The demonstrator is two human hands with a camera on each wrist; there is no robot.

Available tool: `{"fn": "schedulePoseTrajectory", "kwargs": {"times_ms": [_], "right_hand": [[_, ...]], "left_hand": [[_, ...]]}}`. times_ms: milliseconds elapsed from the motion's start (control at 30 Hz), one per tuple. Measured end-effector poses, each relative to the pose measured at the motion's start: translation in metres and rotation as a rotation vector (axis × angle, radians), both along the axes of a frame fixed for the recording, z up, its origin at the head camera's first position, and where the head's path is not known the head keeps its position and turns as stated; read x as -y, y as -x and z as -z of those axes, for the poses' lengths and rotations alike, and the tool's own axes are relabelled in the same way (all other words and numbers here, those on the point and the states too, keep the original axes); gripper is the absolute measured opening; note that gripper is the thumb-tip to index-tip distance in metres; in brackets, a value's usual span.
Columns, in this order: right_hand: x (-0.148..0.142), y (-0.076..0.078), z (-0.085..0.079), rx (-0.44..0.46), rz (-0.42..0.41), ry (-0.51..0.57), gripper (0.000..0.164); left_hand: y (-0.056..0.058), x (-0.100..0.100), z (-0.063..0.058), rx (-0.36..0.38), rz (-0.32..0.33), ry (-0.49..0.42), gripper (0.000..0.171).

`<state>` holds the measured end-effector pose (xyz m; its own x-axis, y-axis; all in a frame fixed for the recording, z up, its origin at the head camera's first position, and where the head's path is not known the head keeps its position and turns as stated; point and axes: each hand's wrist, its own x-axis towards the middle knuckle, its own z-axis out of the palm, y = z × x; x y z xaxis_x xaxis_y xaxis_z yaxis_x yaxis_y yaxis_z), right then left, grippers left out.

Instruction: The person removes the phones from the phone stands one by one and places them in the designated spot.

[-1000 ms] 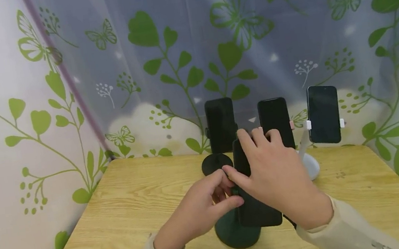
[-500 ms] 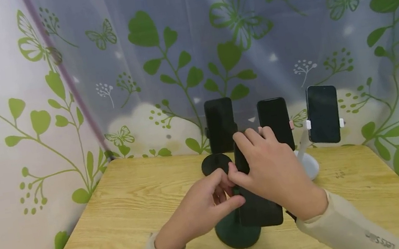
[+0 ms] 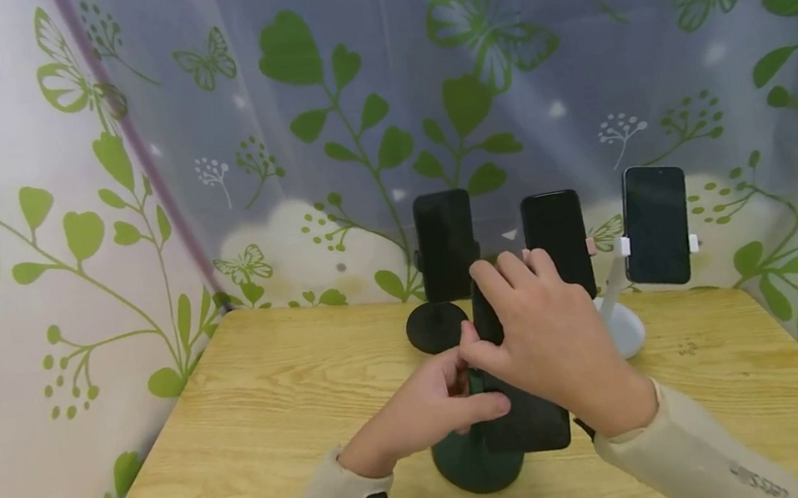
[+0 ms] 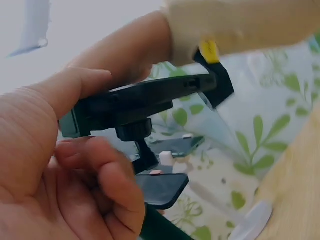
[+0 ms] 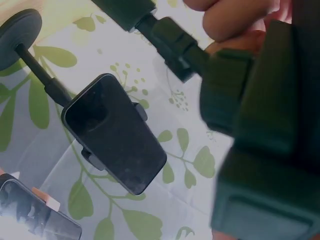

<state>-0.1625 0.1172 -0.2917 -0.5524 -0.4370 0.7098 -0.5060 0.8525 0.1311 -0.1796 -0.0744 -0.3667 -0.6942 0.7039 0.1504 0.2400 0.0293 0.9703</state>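
Observation:
A black phone [image 3: 528,425] sits tilted in a dark green phone stand [image 3: 476,466] in the head view. My right hand [image 3: 554,338] holds the phone from above, its fingers over the upper end and its thumb at the left edge. At the left side, my left hand [image 3: 420,406] grips the stand's clamp, its thumb lying over the screen. In the left wrist view the green clamp [image 4: 70,122] shows between thumb and curled fingers, with the phone's edge [image 4: 150,89] seen side-on. The right wrist view shows the stand's round joint [image 5: 225,92] close up.
Behind stand three more phones in holders: one on a black stand [image 3: 435,328], one with pink clamps [image 3: 556,237], one with white clamps [image 3: 657,225]. A white base [image 3: 624,333] stands to the right on the wooden table [image 3: 271,367]. Patterned curtains close off the back.
My left hand has shifted right, its thumb now further over the screen. My right thumb has moved slightly right along the phone's edge. The head view has shifted a little.

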Motion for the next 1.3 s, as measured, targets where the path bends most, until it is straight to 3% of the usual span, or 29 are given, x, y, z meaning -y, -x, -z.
{"fn": "schedulePoseTrajectory", "kwargs": {"times_ms": [67,167,333,767,1000,1300], "right_hand": [[0.000,0.001,0.001,0.014,-0.003,0.005,0.042],[0.001,0.001,0.003,0.035,-0.009,0.013,0.044],[0.001,0.000,0.006,0.039,-0.013,0.021,0.045],[0.001,0.002,0.006,0.057,-0.032,0.081,0.047],[-0.002,0.004,0.007,0.036,-0.040,0.090,0.046],[-0.006,0.007,0.006,0.065,-0.034,0.084,0.044]], "left_hand": [[0.003,0.000,0.003,0.077,0.040,-0.042,0.064],[0.005,0.001,0.005,0.122,0.056,-0.080,0.066],[0.003,-0.001,0.007,0.117,0.064,-0.110,0.059],[0.000,-0.006,0.008,0.173,0.069,-0.168,0.077],[0.000,-0.009,0.008,0.098,0.048,-0.153,0.069],[0.004,-0.015,0.013,0.122,0.060,-0.202,0.096]]}}
